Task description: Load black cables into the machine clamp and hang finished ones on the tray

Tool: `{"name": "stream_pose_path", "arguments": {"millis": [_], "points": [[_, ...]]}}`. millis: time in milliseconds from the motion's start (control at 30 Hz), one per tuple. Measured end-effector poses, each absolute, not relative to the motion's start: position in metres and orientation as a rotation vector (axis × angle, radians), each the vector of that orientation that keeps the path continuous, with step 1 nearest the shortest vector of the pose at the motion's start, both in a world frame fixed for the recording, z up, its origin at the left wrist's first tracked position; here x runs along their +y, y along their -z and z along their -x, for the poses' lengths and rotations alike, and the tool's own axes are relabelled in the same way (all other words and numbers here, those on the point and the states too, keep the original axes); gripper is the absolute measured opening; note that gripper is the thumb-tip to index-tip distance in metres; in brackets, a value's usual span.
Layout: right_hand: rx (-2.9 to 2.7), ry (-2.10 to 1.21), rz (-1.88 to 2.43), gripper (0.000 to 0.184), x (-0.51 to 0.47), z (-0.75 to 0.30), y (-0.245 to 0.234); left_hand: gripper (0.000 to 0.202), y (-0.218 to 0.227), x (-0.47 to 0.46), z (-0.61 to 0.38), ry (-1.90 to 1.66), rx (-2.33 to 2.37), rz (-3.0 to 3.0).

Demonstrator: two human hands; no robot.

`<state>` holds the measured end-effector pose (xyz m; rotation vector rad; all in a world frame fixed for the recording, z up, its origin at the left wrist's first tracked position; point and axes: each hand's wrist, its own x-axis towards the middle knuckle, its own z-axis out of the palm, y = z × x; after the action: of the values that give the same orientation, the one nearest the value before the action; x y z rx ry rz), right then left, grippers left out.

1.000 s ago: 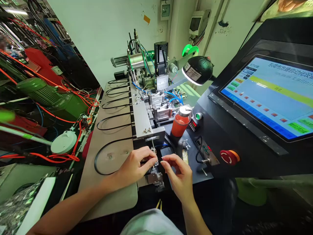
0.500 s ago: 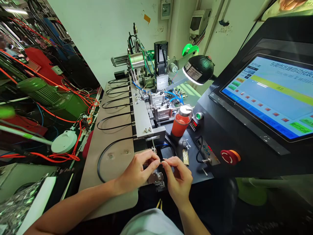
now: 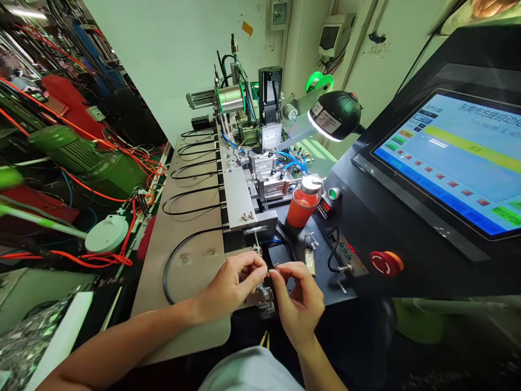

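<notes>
My left hand and my right hand meet fingertip to fingertip over a small metal fixture at the near end of the machine's rail. Both pinch the end of a thin black cable, whose loop lies on the beige table to the left. The right fingers pinch a tiny connector at the cable's tip. Further loops of black cable lie in a row along the rail, each end clamped in it.
An orange bottle stands right of the rail. On the black console are a red emergency button, a green button and a touch screen. A lamp hangs over the machine. Red wires crowd the left.
My right hand has closed in from open fingers to a pinch against my left fingertips. The cable loop on the table has shifted slightly right.
</notes>
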<state>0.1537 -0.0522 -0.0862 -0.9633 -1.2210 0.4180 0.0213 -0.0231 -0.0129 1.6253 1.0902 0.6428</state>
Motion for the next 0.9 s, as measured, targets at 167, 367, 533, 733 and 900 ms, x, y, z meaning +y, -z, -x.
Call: {"name": "stream_pose_path", "arguments": {"millis": [167, 367, 533, 733, 900], "points": [[-1.208, -0.482, 0.937, 0.017, -0.054, -0.154, 0.086, 0.025, 0.015, -0.022, -0.021, -0.652, 1.099, -1.708], [-1.332, -0.326, 0.87, 0.026, -0.051, -0.161, 0.086, 0.026, 0.014, -0.022, -0.02, -0.635, 1.118, -1.753], [-1.535, -0.161, 0.81, 0.024, -0.046, -0.172, 0.089, 0.025, 0.011, -0.02, -0.019, -0.643, 1.113, -1.734], [-1.423, -0.442, 0.919, 0.013, -0.048, -0.174, 0.088, 0.02, 0.015, -0.02, -0.015, -0.749, 1.148, -1.923], [-1.372, -0.521, 0.966, 0.014, -0.049, -0.165, 0.085, 0.017, 0.019, -0.021, -0.015, -0.798, 1.11, -2.053]]}}
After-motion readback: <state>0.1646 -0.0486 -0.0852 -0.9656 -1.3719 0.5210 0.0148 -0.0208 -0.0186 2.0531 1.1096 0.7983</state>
